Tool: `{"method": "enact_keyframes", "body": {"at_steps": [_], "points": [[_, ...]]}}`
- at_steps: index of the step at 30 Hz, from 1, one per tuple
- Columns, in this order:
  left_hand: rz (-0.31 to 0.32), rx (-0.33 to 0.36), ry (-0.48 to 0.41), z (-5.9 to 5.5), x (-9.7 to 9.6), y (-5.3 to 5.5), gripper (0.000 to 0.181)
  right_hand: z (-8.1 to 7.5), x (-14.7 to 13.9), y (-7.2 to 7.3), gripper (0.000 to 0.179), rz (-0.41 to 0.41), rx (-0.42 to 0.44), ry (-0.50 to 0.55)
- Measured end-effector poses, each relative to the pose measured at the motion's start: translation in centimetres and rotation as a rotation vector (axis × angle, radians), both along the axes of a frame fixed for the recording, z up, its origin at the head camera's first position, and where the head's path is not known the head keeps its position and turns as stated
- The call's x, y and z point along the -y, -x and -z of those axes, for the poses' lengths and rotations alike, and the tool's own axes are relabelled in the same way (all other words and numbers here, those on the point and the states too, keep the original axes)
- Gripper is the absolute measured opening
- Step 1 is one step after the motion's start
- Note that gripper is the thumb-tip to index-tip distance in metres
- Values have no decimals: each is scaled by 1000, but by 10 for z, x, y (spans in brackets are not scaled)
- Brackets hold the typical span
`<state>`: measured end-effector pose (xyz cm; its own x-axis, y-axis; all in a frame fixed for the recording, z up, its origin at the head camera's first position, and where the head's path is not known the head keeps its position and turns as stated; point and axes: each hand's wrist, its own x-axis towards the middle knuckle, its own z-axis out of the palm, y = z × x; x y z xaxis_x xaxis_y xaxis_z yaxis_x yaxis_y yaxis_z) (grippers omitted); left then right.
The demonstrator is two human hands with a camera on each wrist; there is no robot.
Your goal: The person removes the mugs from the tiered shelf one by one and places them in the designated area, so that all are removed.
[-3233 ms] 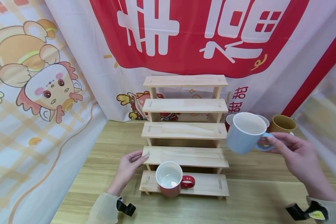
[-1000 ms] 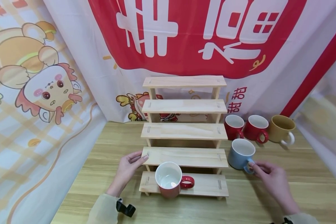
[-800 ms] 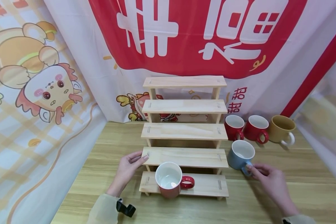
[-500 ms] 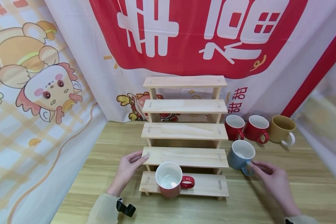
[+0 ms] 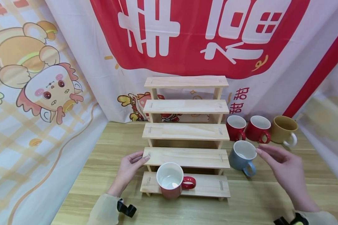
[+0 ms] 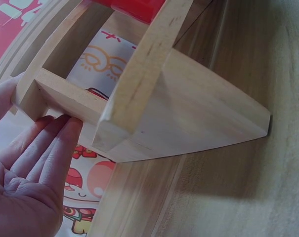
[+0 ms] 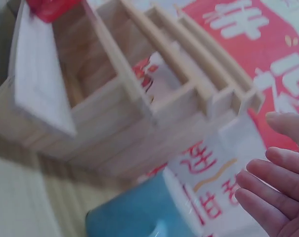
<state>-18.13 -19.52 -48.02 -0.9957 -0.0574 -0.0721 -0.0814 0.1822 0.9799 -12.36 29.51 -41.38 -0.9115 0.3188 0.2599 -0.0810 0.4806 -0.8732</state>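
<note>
A light wooden stepped shelf [image 5: 186,131] stands mid-table. On its lowest step sits a red mug [image 5: 170,184] with a white inside, handle to the right. My left hand [image 5: 130,165] grips the left end of the second step from the bottom, thumb on top and fingers [image 6: 60,143] beneath the board. To the right of the shelf, a light blue mug [image 5: 240,157] stands upright on the table, its handle toward the front right. My right hand [image 5: 284,165] is beside this mug, fingertips close to the rim. In the right wrist view its fingers [image 7: 268,192] are spread and hold nothing.
Behind the blue mug stand two red mugs [image 5: 236,126] and a mustard mug [image 5: 283,129] with a white handle, in a row by the back cloth. Printed cloth [image 5: 124,78] hangs behind and at both sides of the wooden table [image 5: 110,150].
My right hand has lowered the blue mug from the air onto the table, let go of its handle and moved up beside its rim. The left hand has stayed on the shelf.
</note>
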Motion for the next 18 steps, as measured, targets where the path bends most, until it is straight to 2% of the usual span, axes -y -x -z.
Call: {"method": "enact_keyframes", "body": {"at_steps": [5, 9, 18], "points": [[-1, -3, 6, 0, 0, 0, 55, -17, 22, -1, 36, -74, -28, -64], [-3, -2, 6, 0, 0, 0, 55, -22, 41, -2, 30, -204, -66, -51], [2, -6, 18, 0, 0, -1, 56, -18, 90, -2, 27, -602, 15, 171]]}}
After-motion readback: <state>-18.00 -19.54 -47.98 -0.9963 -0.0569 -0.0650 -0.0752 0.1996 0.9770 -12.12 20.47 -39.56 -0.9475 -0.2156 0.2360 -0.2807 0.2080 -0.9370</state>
